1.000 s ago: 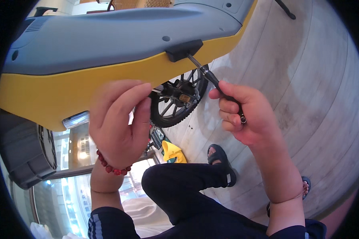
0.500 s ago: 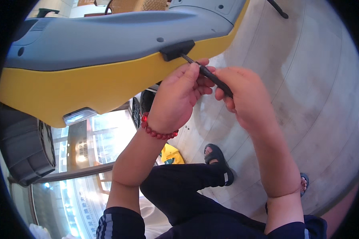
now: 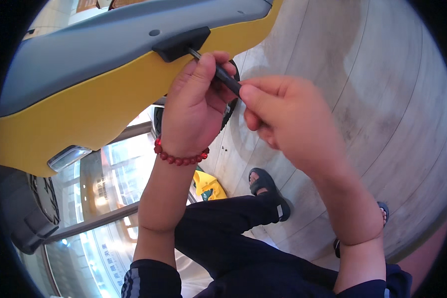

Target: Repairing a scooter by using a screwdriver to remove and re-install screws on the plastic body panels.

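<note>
Right hand, slightly blurred from where I watch, is pinched around the near end of a black screwdriver, thumb on top and fingers curled under. And there's the left hand just to its left, palm partly turned up, closed around the far part of the same tool, thumb laid along it near the metal shaft. So both hands grip one screwdriver, and it slants from the near right up to the far left. I follow the shaft to its end: it meets a black wedge-shaped block on the edge of the scooter, though I can't tell whether the tip is seated in anything.

That block straddles the seam between the grey-blue panel and the yellow side panel, with a round recess just beyond it to the left. Red beads show on the left wrist, a bracelet there. Behind the left hand I catch part of a black tyre. Nearer, on the pale plank floor, a yellow bundle lies left of a dark sandal on the person's foot.
</note>
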`<action>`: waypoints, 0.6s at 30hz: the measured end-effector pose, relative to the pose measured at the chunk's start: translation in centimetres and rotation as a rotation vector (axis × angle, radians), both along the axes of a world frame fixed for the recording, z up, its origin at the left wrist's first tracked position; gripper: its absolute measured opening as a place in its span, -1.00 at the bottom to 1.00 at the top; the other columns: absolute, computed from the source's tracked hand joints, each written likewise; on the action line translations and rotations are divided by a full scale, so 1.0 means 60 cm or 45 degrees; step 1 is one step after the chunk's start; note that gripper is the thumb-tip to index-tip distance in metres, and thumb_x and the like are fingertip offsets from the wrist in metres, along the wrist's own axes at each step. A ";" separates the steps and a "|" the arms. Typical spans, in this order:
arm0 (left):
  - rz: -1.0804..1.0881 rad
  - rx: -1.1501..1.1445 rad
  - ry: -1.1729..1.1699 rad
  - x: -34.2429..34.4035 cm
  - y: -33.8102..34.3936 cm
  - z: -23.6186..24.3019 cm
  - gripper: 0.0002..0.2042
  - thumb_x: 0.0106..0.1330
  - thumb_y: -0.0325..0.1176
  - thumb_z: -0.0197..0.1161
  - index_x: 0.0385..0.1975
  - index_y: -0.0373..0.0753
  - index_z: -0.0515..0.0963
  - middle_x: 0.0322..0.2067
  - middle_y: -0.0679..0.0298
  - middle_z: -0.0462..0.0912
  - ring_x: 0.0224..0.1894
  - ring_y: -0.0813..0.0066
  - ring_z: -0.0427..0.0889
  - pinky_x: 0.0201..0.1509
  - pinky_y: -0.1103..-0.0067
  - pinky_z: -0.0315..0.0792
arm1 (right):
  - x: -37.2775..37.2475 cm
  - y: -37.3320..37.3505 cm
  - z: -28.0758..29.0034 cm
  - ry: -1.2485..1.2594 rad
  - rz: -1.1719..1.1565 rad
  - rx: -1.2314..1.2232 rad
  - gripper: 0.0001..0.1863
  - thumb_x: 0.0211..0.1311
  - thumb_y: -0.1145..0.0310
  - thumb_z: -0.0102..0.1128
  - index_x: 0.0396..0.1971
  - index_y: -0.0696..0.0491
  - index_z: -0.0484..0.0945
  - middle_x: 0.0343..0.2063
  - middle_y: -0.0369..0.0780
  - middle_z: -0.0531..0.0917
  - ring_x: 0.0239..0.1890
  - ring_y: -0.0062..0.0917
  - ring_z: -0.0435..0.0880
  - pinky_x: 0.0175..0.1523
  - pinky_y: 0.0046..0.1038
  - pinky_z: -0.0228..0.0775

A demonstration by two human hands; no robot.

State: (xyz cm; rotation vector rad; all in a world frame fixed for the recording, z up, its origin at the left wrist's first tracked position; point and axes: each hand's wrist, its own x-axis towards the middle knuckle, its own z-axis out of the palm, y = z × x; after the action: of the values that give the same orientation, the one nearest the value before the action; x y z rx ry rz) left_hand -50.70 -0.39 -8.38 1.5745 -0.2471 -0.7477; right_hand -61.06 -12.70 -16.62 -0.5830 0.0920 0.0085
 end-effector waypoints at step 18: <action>-0.139 -0.126 0.018 0.010 0.005 -0.020 -0.71 0.54 -0.19 0.02 -0.08 -0.32 0.52 -0.26 0.25 0.64 -0.39 0.58 0.62 -0.23 0.63 0.51 | 0.002 0.009 0.001 0.121 0.017 -0.108 -0.67 0.40 0.15 0.13 -0.44 0.10 0.58 -0.73 -0.41 0.39 -0.69 -0.73 0.30 -0.58 -0.51 0.07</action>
State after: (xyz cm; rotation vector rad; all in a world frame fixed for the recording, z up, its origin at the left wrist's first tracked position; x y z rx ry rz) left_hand -50.13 -0.08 -9.58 1.4705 -0.3563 -0.8189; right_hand -60.95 -12.15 -16.55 -0.6684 0.1815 0.0458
